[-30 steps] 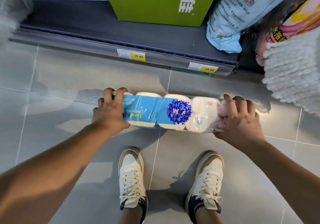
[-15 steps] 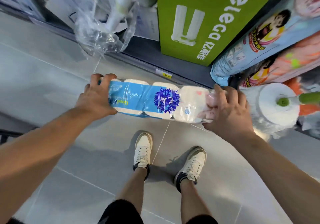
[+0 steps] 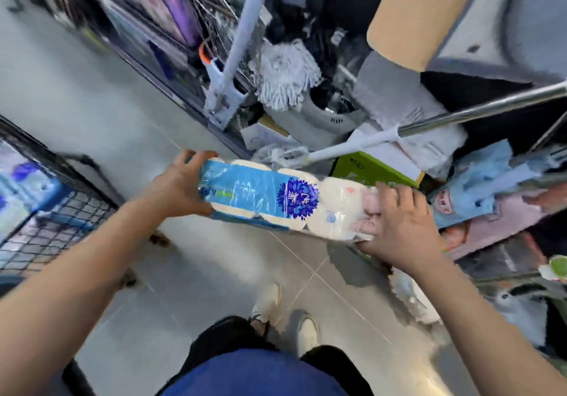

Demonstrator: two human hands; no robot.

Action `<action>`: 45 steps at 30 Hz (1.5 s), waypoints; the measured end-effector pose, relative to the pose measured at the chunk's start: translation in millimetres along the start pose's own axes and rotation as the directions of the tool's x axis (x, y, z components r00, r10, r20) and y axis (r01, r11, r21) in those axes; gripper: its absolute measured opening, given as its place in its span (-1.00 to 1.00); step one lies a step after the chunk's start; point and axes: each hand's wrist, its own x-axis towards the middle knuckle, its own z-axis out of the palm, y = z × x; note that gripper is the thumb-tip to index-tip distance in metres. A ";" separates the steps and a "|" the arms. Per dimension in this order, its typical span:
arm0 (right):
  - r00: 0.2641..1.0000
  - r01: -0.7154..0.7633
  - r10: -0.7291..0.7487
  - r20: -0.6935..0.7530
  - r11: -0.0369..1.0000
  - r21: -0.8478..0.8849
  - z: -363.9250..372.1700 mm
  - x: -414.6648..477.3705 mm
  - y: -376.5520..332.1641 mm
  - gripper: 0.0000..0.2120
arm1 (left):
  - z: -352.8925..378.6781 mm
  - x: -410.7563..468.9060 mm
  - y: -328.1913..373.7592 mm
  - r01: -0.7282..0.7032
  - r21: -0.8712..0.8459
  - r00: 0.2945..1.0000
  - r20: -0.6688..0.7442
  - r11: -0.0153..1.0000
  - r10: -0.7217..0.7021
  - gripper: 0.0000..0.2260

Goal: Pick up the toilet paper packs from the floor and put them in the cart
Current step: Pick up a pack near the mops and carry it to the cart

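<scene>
A long toilet paper pack (image 3: 276, 202) in clear wrap with a blue band and a purple flower print is held in the air at about waist height, well above the grey tiled floor. My left hand (image 3: 176, 185) grips its left end and my right hand (image 3: 402, 227) grips its right end. The black wire cart (image 3: 55, 208) stands at the left edge, left of the pack. Blue-and-white packs (image 3: 21, 187) lie inside it.
Store shelves run along the right and top, crowded with mops (image 3: 283, 72), a metal pole (image 3: 460, 116), a green box (image 3: 372, 168) and soft packaged goods (image 3: 491, 193). My feet (image 3: 285, 316) stand on open floor tiles below the pack.
I have risen from a crouch and turned left, lifting the pack from near the floor to waist height. The cart has come into view on the left.
</scene>
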 end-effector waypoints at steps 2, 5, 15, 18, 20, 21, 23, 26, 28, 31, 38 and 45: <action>0.998 0.052 -0.052 -0.024 0.999 0.003 -23.0 6.6 -12.0 0.11 | -30.8 -25.7 1.1 -0.002 -0.038 0.998 -0.055 0.999 0.000 0.08; 0.991 0.131 -0.131 -0.030 0.991 0.001 -58.5 23.5 -30.1 0.11 | -63.5 -59.5 2.9 0.014 -0.074 0.989 -0.146 0.997 -0.024 0.05; 0.897 0.441 -0.441 0.027 0.898 0.016 -105.6 74.9 -109.1 0.16 | -99.7 -152.7 -31.1 0.267 -0.188 0.884 -0.342 0.945 -0.318 0.00; 0.862 0.503 -0.504 0.049 0.864 0.024 -106.4 87.7 -141.6 0.19 | -104.7 -169.3 -51.1 0.335 -0.209 0.852 -0.350 0.919 -0.390 0.00; 0.832 0.550 -0.549 0.075 0.835 0.017 -105.4 97.9 -166.6 0.19 | -108.4 -176.4 -67.8 0.367 -0.227 0.833 -0.352 0.902 -0.427 0.00; 0.816 0.572 -0.571 0.090 0.820 0.010 -104.5 103.6 -179.6 0.19 | -110.4 -178.1 -76.6 0.382 -0.244 0.824 -0.347 0.891 -0.448 0.00; 0.791 0.606 -0.603 0.104 0.796 0.008 -101.6 115.5 -207.2 0.20 | -115.7 -179.2 -96.0 0.409 -0.274 0.806 -0.339 0.870 -0.485 -0.01; 0.762 0.642 -0.639 0.109 0.767 0.004 -98.8 135.3 -252.8 0.21 | -128.8 -175.5 -128.2 0.438 -0.300 0.776 -0.349 0.847 -0.525 -0.01; 0.743 0.663 -0.659 0.117 0.749 -0.001 -98.1 151.7 -285.0 0.20 | -139.4 -171.1 -152.9 0.447 -0.322 0.760 -0.356 0.835 -0.544 -0.01; 0.720 0.688 -0.682 0.126 0.726 -0.002 -96.9 178.9 -335.3 0.13 | -155.3 -163.0 -191.0 0.439 -0.349 0.738 -0.385 0.828 -0.554 -0.02; 0.683 0.730 -0.723 0.108 0.682 -0.048 -87.4 231.9 -437.5 0.12 | -188.1 -130.9 -278.0 0.428 -0.410 0.711 -0.398 0.806 -0.580 -0.03; 0.610 0.793 -0.780 0.140 0.602 -0.099 -83.3 292.8 -523.1 0.12 | -206.5 -105.5 -338.7 0.489 -0.460 0.644 -0.382 0.741 -0.662 0.02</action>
